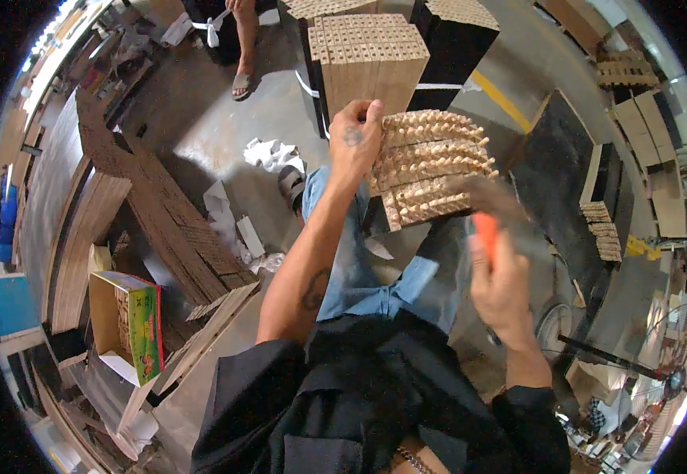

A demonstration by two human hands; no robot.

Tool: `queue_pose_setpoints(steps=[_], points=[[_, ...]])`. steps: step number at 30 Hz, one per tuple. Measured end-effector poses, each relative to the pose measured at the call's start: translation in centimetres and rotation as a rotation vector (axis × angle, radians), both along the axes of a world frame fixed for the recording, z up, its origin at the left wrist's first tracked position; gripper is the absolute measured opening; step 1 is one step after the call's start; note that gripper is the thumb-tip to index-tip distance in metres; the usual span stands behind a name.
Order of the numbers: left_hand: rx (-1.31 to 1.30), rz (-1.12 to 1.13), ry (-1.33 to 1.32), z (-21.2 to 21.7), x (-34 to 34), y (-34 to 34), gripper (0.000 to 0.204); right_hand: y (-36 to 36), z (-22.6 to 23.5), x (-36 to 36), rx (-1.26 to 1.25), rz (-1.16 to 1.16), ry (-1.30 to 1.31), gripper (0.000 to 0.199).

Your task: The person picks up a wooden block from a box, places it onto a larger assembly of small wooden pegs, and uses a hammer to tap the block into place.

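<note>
In front of my knees stands a stack of boards (430,162), its top edges set with rows of short wooden dowels that stick up. My left hand (355,134) is at the far left corner of this stack, its fingers curled in and the thumb pressed against them; what they hold, if anything, is hidden. My right hand (503,280) grips the orange handle of a hammer (485,231), just right of the stack. Motion smears the hammer's head over the stack's near right edge, so I cannot tell whether it touches a dowel.
Beyond the stack stand taller bundles of boards (371,79) with holes in their ends. To the left, an open carton (134,324) holds small wooden pieces beside long dark boards (162,213). A fan (671,379) is at the right. Another person's leg (246,47) shows at the top.
</note>
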State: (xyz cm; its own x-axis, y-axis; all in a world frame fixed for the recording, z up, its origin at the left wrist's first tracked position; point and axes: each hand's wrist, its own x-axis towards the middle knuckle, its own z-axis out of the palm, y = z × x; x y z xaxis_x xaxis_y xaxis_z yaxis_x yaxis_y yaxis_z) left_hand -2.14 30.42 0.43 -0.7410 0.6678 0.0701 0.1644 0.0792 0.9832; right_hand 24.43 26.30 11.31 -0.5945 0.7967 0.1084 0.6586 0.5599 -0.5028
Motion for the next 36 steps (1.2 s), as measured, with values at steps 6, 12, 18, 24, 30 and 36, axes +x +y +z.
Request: queue_pose_setpoints(steps=[6, 12, 18, 24, 30, 36], points=[[0.088, -0.04, -0.055, -0.1, 0.4, 0.8, 0.04, 0.9, -2.2, -0.7, 0.018, -0.029, -0.273, 0.031], [0.071, -0.026, -0.073, 0.0, 0.2, 0.2, 0.038, -0.2, 1.1, -1.4, 0.07, -0.042, 0.212, 0.035], [0.146, -0.026, -0.081, -1.2, -0.1, 0.8, 0.036, 0.6, -0.4, -2.0, -0.174, 0.006, -0.268, 0.026], [0.101, 0.03, -0.024, 0.3, 0.7, 0.9, 0.035, -1.9, -2.1, 1.3, 0.295, 0.013, 0.232, 0.03], [0.087, -0.047, -0.131, -0.2, 0.2, 0.3, 0.04, -2.6, 0.0, 1.1, -0.092, -0.013, 0.12, 0.024], [0.096, -0.06, -0.128, -0.5, 0.9, 0.9, 0.042, -2.2, -1.3, -0.5, -0.047, -0.039, -0.308, 0.021]])
